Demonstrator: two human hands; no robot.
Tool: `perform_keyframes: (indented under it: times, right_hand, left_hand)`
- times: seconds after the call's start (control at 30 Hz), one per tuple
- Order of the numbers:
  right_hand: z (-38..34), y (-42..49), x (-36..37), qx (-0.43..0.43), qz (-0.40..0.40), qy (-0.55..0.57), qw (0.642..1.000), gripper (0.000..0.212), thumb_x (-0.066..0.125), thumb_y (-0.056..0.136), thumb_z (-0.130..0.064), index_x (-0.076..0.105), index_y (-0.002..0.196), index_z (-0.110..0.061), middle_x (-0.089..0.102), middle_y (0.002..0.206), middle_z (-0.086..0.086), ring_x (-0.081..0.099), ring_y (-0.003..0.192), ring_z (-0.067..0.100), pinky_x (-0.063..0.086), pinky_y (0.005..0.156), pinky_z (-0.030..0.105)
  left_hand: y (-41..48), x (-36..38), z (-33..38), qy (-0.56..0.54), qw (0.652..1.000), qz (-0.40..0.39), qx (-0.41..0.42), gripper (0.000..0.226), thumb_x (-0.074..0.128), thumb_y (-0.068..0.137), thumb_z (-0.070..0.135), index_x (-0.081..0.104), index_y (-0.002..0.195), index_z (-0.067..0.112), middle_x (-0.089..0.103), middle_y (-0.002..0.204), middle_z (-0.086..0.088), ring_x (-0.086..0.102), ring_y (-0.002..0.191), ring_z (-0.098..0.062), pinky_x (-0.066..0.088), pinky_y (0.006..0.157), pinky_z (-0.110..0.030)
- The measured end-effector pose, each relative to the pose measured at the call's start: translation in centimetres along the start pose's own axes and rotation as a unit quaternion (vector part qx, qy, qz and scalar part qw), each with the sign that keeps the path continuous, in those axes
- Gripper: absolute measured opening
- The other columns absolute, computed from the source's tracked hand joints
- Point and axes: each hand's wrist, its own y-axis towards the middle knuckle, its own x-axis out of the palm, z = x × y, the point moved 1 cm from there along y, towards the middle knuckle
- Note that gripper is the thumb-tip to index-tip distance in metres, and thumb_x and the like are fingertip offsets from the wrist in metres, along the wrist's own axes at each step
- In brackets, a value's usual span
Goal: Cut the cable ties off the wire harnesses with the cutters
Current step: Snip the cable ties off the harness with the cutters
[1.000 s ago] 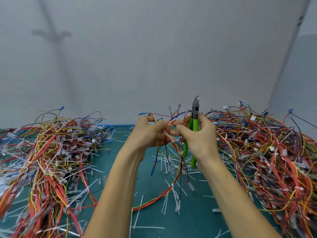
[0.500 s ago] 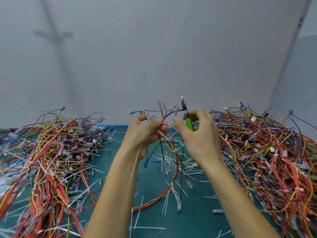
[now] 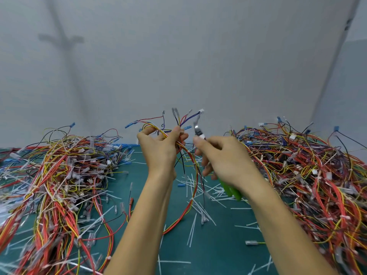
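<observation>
My left hand [image 3: 161, 149] grips a wire harness [image 3: 193, 175] of red, yellow, black and blue wires, held up above the mat; its connector ends fan out above my fingers and its long tail hangs down to the mat. My right hand [image 3: 224, 159] holds the green-handled cutters [image 3: 230, 188], jaws pointing up just right of the harness, green handles sticking out below my palm. I pinch something small and white between thumb and forefinger near the jaws. A gap separates the two hands.
A big heap of harnesses [image 3: 59, 175] lies on the left of the green mat [image 3: 218, 245], another heap [image 3: 309, 171] on the right. Cut white cable-tie pieces [image 3: 200, 195] litter the mat between them. A grey wall rises right behind.
My right hand with the cutters has drawn away to the right from the left hand. Both hands and the harness have risen slightly; the cutter jaws tilted left.
</observation>
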Motion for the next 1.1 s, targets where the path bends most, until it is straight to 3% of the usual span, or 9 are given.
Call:
perform_keyframes:
  times: [0.1, 0.33, 0.5, 0.7, 0.87, 1.1]
  right_hand:
    - [0.7, 0.0, 0.9, 0.038, -0.038, -0.017, 0.998, 0.052, 0.051, 0.093, -0.058, 0.068, 0.075, -0.012, 0.069, 0.064, 0.009, 0.07, 0.051, 0.017, 0.057, 0.064, 0.04]
    - [0.6, 0.0, 1.1, 0.008, 0.001, -0.057, 0.998, 0.061, 0.046, 0.096, -0.057, 0.066, 0.077, -0.003, 0.069, 0.063, 0.012, 0.07, 0.053, 0.018, 0.059, 0.067, 0.05]
    - [0.4, -0.2, 0.9, -0.018, 0.025, -0.095, 0.995, 0.064, 0.045, 0.096, -0.057, 0.067, 0.074, -0.001, 0.069, 0.066, 0.016, 0.069, 0.066, 0.033, 0.058, 0.068, 0.052]
    - [0.3, -0.3, 1.0, -0.045, 0.05, -0.13, 0.989, 0.065, 0.043, 0.096, -0.06, 0.066, 0.07, -0.005, 0.068, 0.061, 0.011, 0.068, 0.064, 0.027, 0.055, 0.069, 0.044]
    - [0.6, -0.3, 1.1, -0.063, 0.075, -0.143, 0.985, 0.066, 0.042, 0.095, -0.06, 0.065, 0.068, -0.004, 0.066, 0.059, 0.012, 0.066, 0.063, 0.027, 0.053, 0.068, 0.041]
    - [0.6, -0.2, 1.4, -0.077, 0.091, -0.161, 0.98, 0.065, 0.042, 0.097, -0.059, 0.058, 0.062, -0.007, 0.062, 0.055, 0.007, 0.058, 0.061, 0.026, 0.043, 0.058, 0.034]
  left_hand:
    - [-0.4, 0.4, 0.1, -0.011, 1.0, 0.001, -0.008, 0.041, 0.066, 0.088, -0.002, 0.035, 0.106, 0.017, 0.071, 0.068, -0.007, 0.068, 0.054, -0.013, 0.055, 0.051, -0.023]
    - [-1.2, 1.2, -0.3, -0.011, 1.0, -0.018, -0.002, 0.041, 0.066, 0.089, 0.0, 0.034, 0.109, 0.017, 0.069, 0.079, -0.01, 0.067, 0.061, -0.016, 0.057, 0.056, -0.024]
    - [-1.3, 1.4, -0.7, -0.016, 1.0, -0.011, 0.009, 0.038, 0.067, 0.089, 0.001, 0.038, 0.097, 0.024, 0.07, 0.064, 0.001, 0.068, 0.059, -0.012, 0.058, 0.057, -0.025]
    - [-1.7, 1.6, -1.3, -0.004, 0.999, -0.017, 0.04, 0.04, 0.066, 0.09, 0.003, 0.035, 0.098, 0.027, 0.07, 0.085, -0.012, 0.073, 0.068, -0.017, 0.059, 0.072, -0.035]
    - [-1.7, 1.7, -1.3, -0.023, 0.999, -0.016, 0.045, 0.04, 0.066, 0.09, 0.001, 0.036, 0.099, 0.025, 0.069, 0.09, -0.017, 0.073, 0.068, -0.018, 0.057, 0.063, -0.028]
    - [-1.7, 1.6, -1.4, -0.017, 0.999, -0.015, 0.044, 0.039, 0.065, 0.091, 0.002, 0.035, 0.101, 0.025, 0.069, 0.094, -0.02, 0.072, 0.068, -0.018, 0.058, 0.065, -0.029]
